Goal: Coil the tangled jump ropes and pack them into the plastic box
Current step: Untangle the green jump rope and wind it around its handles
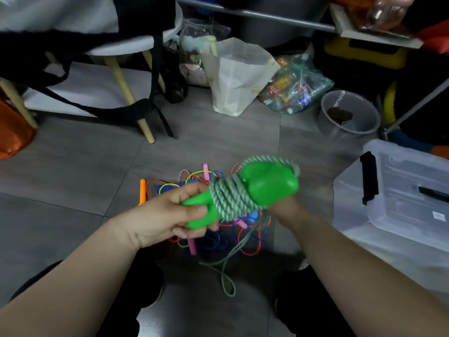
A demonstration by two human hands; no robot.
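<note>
While the rest of the mess waits on the floor, the green-and-white braided jump rope (229,194) is getting wound around its own pair of chunky green plastic handles (264,183), which are held together side by side so they work as a spool. The left hand (170,215) is clenched on the narrow ends of the handles, thumb on top, keeping the bundle steady out in front. The right hand (289,210) sits just under the fat end of the handles and is mostly hidden behind them and blurred, so I can't tell if its fingers are pinching the rope or loose; my guess is it's feeding the wraps around. A loose tail of the same rope (228,276) hangs down and ends in a loop near the grey tiled floor (73,186), so there's a bit left to wind.

Under the hands is the tangled pile of thin coloured jump ropes (206,229) with pink and orange handles, not sorted yet. The clear plastic box with black latches (398,198) sits close on the right with its lid on, so it'll need opening before anything goes in.
</note>
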